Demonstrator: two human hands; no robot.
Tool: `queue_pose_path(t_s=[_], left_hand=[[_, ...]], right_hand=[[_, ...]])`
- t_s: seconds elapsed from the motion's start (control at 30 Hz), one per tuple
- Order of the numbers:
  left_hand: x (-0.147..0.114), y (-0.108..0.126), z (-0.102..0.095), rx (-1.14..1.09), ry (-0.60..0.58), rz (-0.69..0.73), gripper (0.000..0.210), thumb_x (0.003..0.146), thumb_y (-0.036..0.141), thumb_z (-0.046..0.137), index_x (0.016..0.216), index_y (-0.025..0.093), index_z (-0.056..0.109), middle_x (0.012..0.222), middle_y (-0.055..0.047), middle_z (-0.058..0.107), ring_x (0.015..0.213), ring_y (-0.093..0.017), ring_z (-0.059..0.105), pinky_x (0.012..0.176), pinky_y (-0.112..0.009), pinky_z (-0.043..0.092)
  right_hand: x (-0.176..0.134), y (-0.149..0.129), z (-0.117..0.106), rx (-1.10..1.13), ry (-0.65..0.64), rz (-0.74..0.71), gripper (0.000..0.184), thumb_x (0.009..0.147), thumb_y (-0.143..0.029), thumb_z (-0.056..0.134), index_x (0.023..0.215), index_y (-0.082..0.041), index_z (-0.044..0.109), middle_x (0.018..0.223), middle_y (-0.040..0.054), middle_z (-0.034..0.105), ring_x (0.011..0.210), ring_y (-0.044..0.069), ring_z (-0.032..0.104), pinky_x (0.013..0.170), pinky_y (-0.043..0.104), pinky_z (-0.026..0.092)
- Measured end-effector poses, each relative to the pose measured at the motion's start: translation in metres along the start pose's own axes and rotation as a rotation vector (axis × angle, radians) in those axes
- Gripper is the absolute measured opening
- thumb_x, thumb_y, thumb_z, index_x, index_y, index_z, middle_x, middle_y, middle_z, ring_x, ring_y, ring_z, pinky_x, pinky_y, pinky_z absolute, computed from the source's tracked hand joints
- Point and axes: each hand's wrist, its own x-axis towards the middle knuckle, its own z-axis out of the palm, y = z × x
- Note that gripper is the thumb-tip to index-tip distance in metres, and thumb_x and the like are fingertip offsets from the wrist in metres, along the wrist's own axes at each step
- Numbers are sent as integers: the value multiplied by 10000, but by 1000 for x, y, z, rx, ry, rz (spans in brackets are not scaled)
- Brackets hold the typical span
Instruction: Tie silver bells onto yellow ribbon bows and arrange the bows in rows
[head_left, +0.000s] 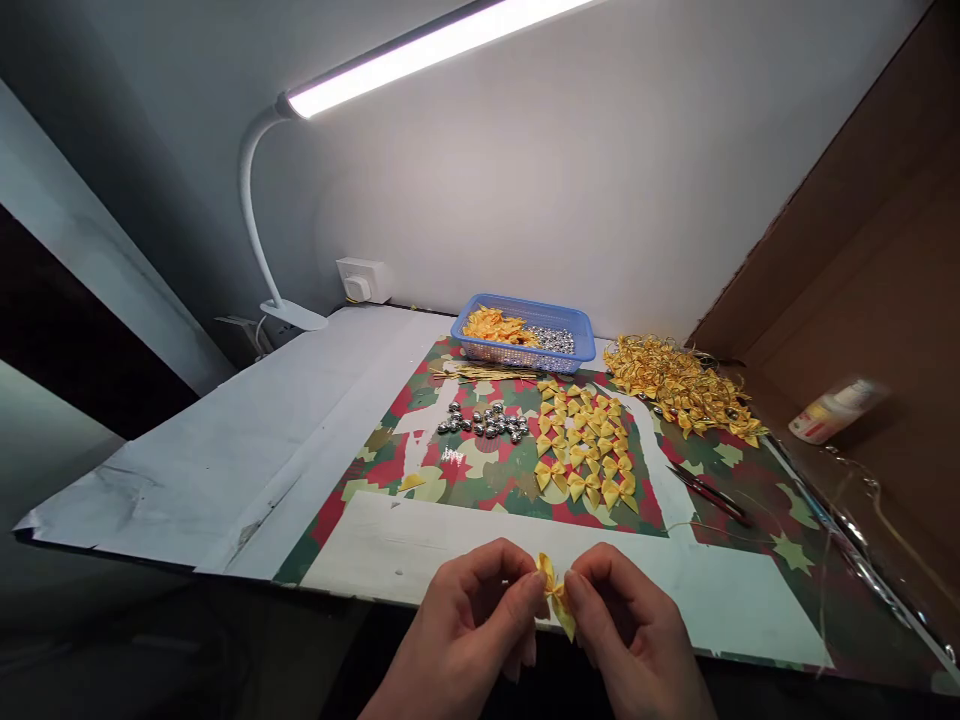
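My left hand (469,620) and my right hand (637,630) meet at the near edge of the table, both pinching one small yellow ribbon bow (556,595) between thumb and forefinger. Further out on the patterned mat (375,470) lie rows of several yellow bows (585,445). To their left sits a cluster of small silver bells (486,421). A heap of finished gold bows with bells (679,385) lies at the back right.
A blue basket (525,330) with yellow bows and silver bells stands at the back. Red-handled scissors (709,492) lie right of the bow rows. A glue bottle (832,410) lies by the cardboard wall. A white clamp lamp (259,190) stands at the back left.
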Motion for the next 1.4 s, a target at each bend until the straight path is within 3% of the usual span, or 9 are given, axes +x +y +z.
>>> queue_pose_path(t_s=[0.13,0.23,0.3,0.43,0.53,0.8,1.1,1.27,1.4], left_hand=[[1,0,1,-338,-62,-166,356,819,490,744,764,178,582,606,46,561,553,-92,472,546,-191,447],[1,0,1,-417,-48,-194,340,811,461,766,771,179,580,641,33,596,597,-100,512,601,-204,481],[2,0,0,-326,-49,-118,315,857,457,715,776,182,585,644,27,609,609,-113,533,627,-224,482],[3,-4,-4,57,-53,91,281,927,411,609,763,183,605,647,27,573,636,-145,513,626,-249,428],[1,-5,-4,198,-53,142,290,947,393,558,756,182,611,671,29,537,636,-149,464,595,-254,384],[-1,6,-2,-205,-118,-41,331,918,455,633,765,162,614,657,29,566,650,-128,465,653,-236,412],[2,-2,1,-630,-167,-190,311,833,390,777,726,140,627,649,9,583,602,-87,496,611,-186,483],[2,1,-1,-596,-154,-247,299,863,389,747,752,139,624,683,-6,609,627,-93,536,645,-208,510],[2,5,-2,-372,-145,-152,364,832,487,742,797,134,662,658,16,593,613,-100,536,650,-224,494]], right_hand=[[-1,3,4,52,-9,12,438,875,-577,599,675,-193,533,589,-64,358,524,99,311,501,257,227],[0,6,2,65,-50,32,452,891,-593,578,692,-190,533,604,-56,395,535,100,326,511,251,246],[4,6,-3,33,-117,37,453,912,-598,547,720,-188,548,619,-48,421,544,103,352,518,248,271],[14,0,-16,-132,-284,38,453,954,-604,465,825,-188,589,687,-24,480,591,121,423,536,244,325],[18,-4,-16,-197,-336,37,437,970,-580,448,793,-192,545,663,-38,454,580,116,408,525,241,311],[11,0,10,173,-184,47,443,937,-601,514,749,-201,493,640,-62,392,584,111,340,536,233,300],[5,6,17,200,-76,35,445,927,-626,524,763,-212,507,600,-61,443,554,113,396,518,221,319],[5,7,16,269,-83,61,420,923,-597,561,775,-205,534,622,-57,454,583,110,405,540,206,337],[6,8,15,253,-140,45,395,921,-559,580,753,-204,539,638,-54,425,561,111,403,510,212,351]])
